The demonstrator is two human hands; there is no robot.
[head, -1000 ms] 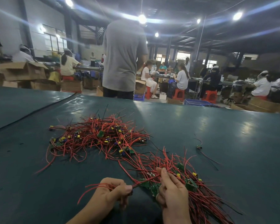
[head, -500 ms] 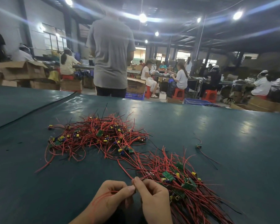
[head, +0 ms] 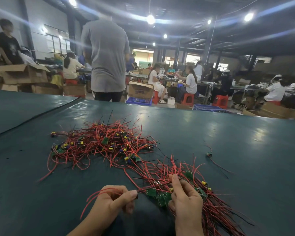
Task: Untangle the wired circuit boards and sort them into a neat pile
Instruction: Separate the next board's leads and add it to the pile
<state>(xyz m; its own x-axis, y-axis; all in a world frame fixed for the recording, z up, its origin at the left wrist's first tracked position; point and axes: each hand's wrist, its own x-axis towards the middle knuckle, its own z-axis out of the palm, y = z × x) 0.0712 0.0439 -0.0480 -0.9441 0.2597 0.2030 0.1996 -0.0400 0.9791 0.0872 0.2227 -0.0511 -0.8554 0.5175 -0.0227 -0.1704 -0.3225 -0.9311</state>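
The left hand (head: pixel 112 200) pinches a red wire (head: pixel 103 189) running rightward to the circuit boards (head: pixel 157 196), which the right hand's (head: pixel 186 200) grip holds at the near pile (head: pixel 215 208) on the desk (head: pixel 237 142).

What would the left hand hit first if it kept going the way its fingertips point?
Probably the green circuit boards just beyond the left hand, which pinches red wires, then the right hand; depth is unclear.
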